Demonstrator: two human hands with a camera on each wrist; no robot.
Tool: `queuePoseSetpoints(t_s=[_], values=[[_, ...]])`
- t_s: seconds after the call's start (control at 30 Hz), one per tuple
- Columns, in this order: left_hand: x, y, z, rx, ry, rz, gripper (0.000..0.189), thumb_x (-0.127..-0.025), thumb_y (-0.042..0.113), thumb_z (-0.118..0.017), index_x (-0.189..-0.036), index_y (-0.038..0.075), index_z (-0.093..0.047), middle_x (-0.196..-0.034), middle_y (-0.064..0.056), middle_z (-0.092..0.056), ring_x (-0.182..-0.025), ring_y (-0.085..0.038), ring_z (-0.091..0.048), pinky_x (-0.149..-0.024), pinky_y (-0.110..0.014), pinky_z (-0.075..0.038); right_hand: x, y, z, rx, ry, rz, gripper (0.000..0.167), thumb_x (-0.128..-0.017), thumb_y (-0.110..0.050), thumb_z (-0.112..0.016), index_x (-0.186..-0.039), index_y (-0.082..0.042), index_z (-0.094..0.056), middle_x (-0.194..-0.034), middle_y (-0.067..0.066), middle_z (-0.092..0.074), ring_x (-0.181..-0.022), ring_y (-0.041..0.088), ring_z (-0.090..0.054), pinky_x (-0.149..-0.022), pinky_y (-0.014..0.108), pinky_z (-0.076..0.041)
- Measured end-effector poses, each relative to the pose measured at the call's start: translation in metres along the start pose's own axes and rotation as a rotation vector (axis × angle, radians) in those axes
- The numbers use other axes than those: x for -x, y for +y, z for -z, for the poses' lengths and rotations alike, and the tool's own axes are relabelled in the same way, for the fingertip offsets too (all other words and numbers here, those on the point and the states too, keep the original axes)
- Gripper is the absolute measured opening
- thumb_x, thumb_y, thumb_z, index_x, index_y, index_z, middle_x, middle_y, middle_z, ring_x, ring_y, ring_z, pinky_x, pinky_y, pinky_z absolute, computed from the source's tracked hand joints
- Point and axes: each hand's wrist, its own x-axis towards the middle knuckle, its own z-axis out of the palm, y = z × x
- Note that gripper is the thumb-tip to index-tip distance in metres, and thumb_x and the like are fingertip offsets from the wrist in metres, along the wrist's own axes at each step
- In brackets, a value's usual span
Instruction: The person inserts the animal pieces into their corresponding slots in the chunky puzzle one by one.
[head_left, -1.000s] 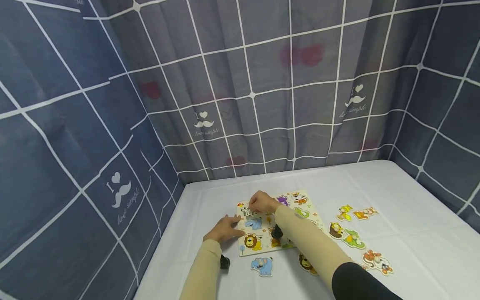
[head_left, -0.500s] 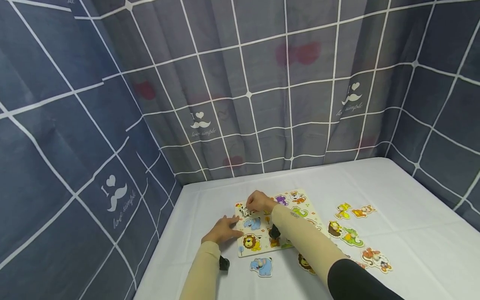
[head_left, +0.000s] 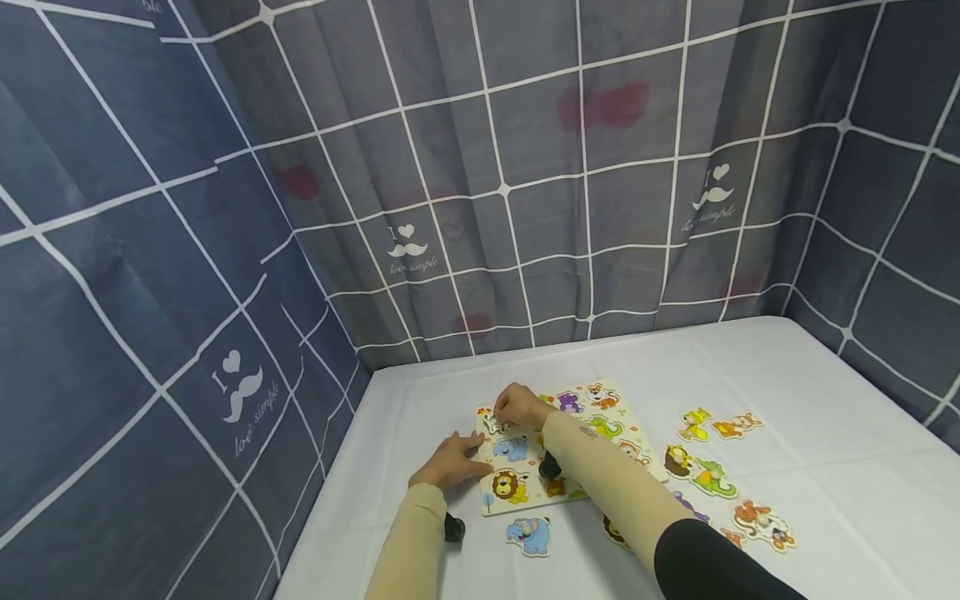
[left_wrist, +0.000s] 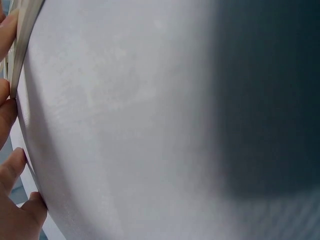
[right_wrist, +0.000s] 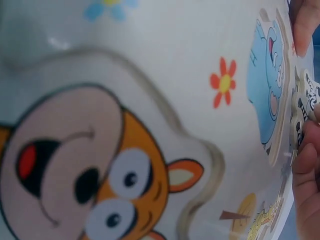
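A cream puzzle board (head_left: 534,467) with animal-shaped recesses lies on the white table. My left hand (head_left: 448,462) rests at its left side, thumb and fingers spread, touching the edge. In the left wrist view, fingertips (left_wrist: 7,117) are against the board's edge. Over the upper-left recess, my right hand (head_left: 517,406) pinches a black-and-white zebra puzzle piece (right_wrist: 311,92). The fingers hide much of that piece, and I cannot tell whether it is seated. Just below it is the blue elephant recess (head_left: 510,449), with the lion recess (head_left: 510,486) further down.
A loose elephant piece (head_left: 529,536) lies in front of the board. A lion piece (head_left: 615,532) is partly under the right sleeve. Several pieces lie on the right, among them a crocodile (head_left: 714,477) and a hedgehog (head_left: 678,460). A gridded curtain (head_left: 540,208) surrounds the table.
The right hand shifts only slightly around the board's upper-left recess, still with the zebra piece. The left hand stays at the board's edge. The whole head view sways a little.
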Motion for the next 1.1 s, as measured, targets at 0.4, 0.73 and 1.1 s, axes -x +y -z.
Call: queuePoseSetpoints(t_s=[0.4,0.73,1.1], values=[[0.0013,0.0016,-0.0024,0.025,-0.009,-0.012,0.072,-0.080,0.038,-0.083,-0.144,0.020,-0.055,-0.161,-0.031,-0.024,-0.149,-0.051,-0.023,-0.118,-0.068,-0.025,-0.0008,0.0011,-0.0015,0.058,0.019,0.020,0.009,-0.087,-0.003,-0.070,-0.081,-0.006,-0.076,-0.069,-0.002,-0.065,-0.063,0.010,-0.053,-0.057,0.020,-0.044],[-0.0007,0.0035,0.0007,0.037,0.006,0.006,0.073,-0.080,0.037,-0.083,-0.145,0.022,-0.054,-0.162,-0.029,-0.024,-0.150,-0.048,-0.023,-0.119,-0.066,-0.024,-0.0056,0.0003,-0.0022,0.055,0.022,0.031,0.009,-0.088,-0.003,-0.069,-0.083,-0.005,-0.077,-0.072,0.000,-0.065,-0.066,0.012,-0.056,-0.058,0.021,-0.046],[0.0002,0.0007,-0.0017,0.022,0.010,0.025,0.073,-0.079,0.040,-0.084,-0.144,0.025,-0.055,-0.162,-0.028,-0.024,-0.150,-0.048,-0.023,-0.118,-0.068,-0.024,-0.0058,0.0024,-0.0063,0.066,0.015,-0.019,0.006,-0.088,-0.007,-0.071,-0.086,-0.008,-0.076,-0.079,0.001,-0.068,-0.071,0.013,-0.058,-0.062,0.022,-0.049]])
